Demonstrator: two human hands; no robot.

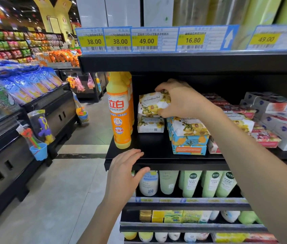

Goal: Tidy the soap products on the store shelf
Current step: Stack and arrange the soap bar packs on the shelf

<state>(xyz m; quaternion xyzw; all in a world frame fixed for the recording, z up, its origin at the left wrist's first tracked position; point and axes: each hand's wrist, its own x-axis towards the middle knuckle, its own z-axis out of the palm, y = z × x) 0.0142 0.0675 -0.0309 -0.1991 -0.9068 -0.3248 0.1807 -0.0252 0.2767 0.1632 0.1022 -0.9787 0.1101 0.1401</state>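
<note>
Right hand (179, 99) grips floral soap bar (151, 103) — left hand (123, 171) open.

Bare shelf board (150, 147) lies open just past the fingertips of the left hand (124, 175), a clear lane in! Orange bottle (119, 118) stands just left of that lane. Stacked blue boxes (189, 142) wall its right, below the right hand (181, 99). That hand grips a soap packet (152, 104), upper shelf (174, 63) close overhead.

Bottle (119, 111) left of two stacked soap packs (150, 124); boxes (189, 143) prob. right.
</note>
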